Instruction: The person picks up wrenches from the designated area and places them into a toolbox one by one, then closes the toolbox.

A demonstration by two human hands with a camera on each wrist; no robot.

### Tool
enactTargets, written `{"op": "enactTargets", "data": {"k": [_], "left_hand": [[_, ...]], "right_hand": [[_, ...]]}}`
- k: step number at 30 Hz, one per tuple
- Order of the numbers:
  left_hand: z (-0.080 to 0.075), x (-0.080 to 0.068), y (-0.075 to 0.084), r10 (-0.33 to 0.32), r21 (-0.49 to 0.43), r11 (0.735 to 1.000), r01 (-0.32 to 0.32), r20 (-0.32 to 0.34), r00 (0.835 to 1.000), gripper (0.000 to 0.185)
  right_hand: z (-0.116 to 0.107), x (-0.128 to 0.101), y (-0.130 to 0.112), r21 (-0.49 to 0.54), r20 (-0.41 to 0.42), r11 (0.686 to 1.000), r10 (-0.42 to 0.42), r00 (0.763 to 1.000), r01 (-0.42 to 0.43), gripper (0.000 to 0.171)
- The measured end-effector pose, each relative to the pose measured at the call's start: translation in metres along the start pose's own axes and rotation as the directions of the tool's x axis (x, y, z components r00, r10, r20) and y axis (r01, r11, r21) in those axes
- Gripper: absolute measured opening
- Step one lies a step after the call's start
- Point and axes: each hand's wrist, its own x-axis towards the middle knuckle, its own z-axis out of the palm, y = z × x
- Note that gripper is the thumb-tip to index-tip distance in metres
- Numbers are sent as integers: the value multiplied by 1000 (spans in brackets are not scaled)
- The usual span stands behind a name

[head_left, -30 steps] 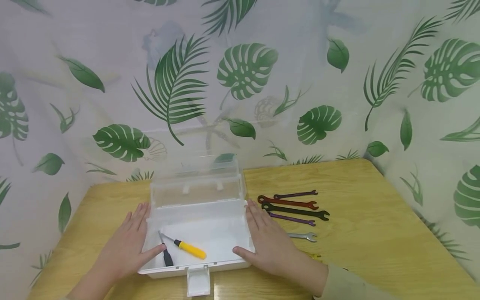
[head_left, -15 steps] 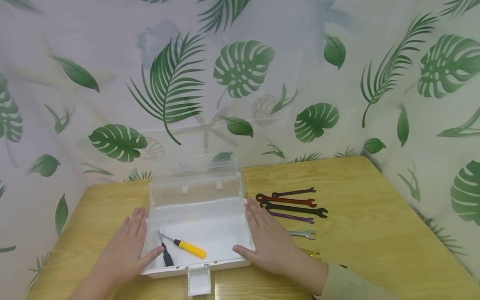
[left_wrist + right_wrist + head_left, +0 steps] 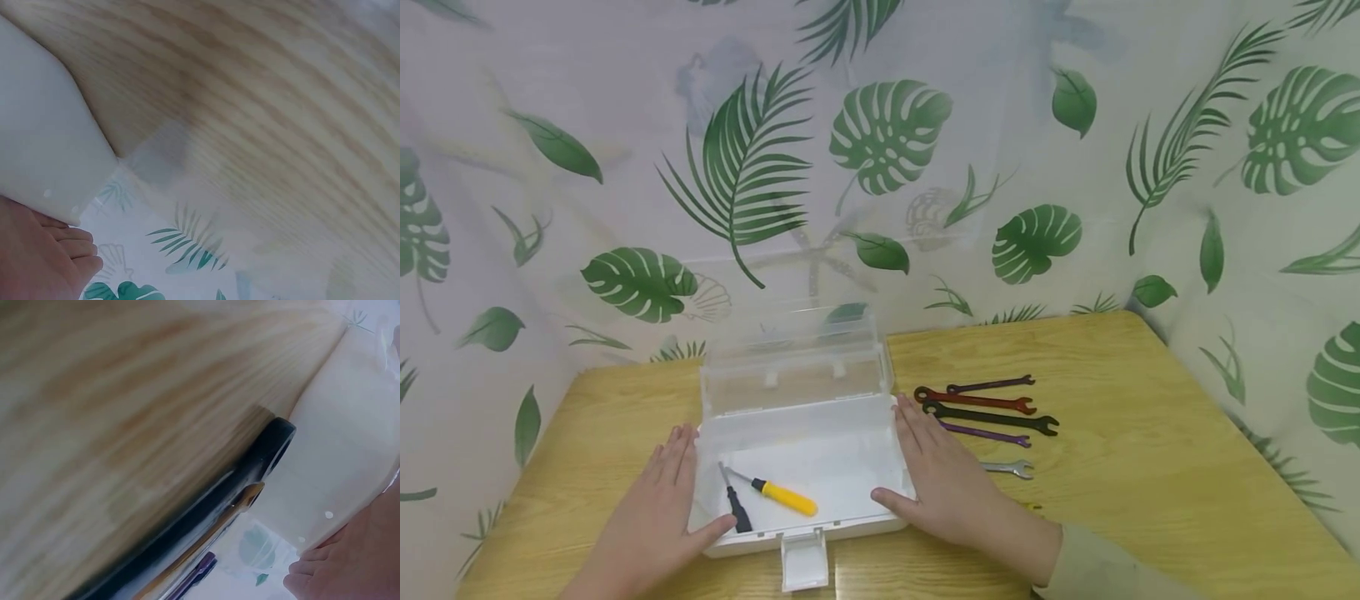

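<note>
A white plastic toolbox (image 3: 842, 454) stands on the table, its clear lid (image 3: 793, 379) raised at the back and its front latch (image 3: 805, 562) hanging down. Inside lie a yellow-handled screwdriver (image 3: 784, 497) and a black-handled screwdriver (image 3: 738, 510), their shaft ends close together. My left hand (image 3: 651, 508) lies flat along the box's left side, thumb over the front left rim. On the right side my right hand (image 3: 943, 483) does likewise, fingers straight. Both wrist views show the fingers against the outer box wall (image 3: 47, 119); the left hand (image 3: 40, 259) and right hand (image 3: 350, 565) hold nothing.
Right of the box lie several wrenches: a small dark one (image 3: 992, 386), a red one (image 3: 977, 402), a black one (image 3: 992, 417), a purple one (image 3: 988, 434) and a silver one (image 3: 1011, 469). A yellow item (image 3: 1033, 507) is mostly hidden by my right forearm. Leaf-patterned sheeting (image 3: 970, 133) surrounds the table (image 3: 1120, 433).
The toolbox, with the screwdrivers inside, has shifted slightly right. My left hand has slid a little toward me along its side; the right hand stays against the box.
</note>
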Motion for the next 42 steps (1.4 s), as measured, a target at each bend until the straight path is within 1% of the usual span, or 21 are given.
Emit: {"op": "enactTargets", "data": {"k": [9, 12, 16, 19, 23, 27, 31, 37, 40, 42], "left_hand": [[1, 0, -1, 5, 7, 1000, -5, 3, 1000, 120], [1, 0, -1, 2, 6, 1000, -2, 1, 1000, 120], [1, 0, -1, 1, 4, 1000, -1, 1, 1000, 120], [1, 0, -1, -2, 8, 1000, 2, 3, 1000, 119], [1, 0, 0, -8, 11, 1000, 8, 7, 1000, 119], [1, 0, 0, -8, 8, 1000, 8, 9, 1000, 119], [0, -1, 1, -12, 12, 1000, 11, 17, 1000, 119], [-1, 0, 1, -17, 4, 1000, 17, 26, 1000, 119], [-1, 0, 0, -17, -1, 1000, 17, 27, 999, 119], [-1, 0, 0, -18, -3, 1000, 18, 29, 999, 119]], "right_hand": [[2, 0, 3, 25, 2, 1000, -1, 1000, 1, 97], [0, 0, 8, 69, -1, 998, -10, 1000, 10, 94], [-4, -1, 16, 145, -23, 989, -35, 999, 38, 87], [-9, 0, 22, 188, -44, 981, -31, 999, 39, 81], [-17, 1, 30, 222, -77, 975, 20, 997, -3, 77], [-24, 3, 39, 268, -111, 962, 82, 990, -49, 72], [-30, 5, 50, 319, -145, 944, 137, 980, -85, 66], [-36, 9, 65, 339, -207, 933, 195, 959, -117, 56], [-38, 11, 74, 363, -214, 921, 233, 948, -144, 53], [-38, 11, 81, 375, -218, 915, 245, 945, -150, 52]]}}
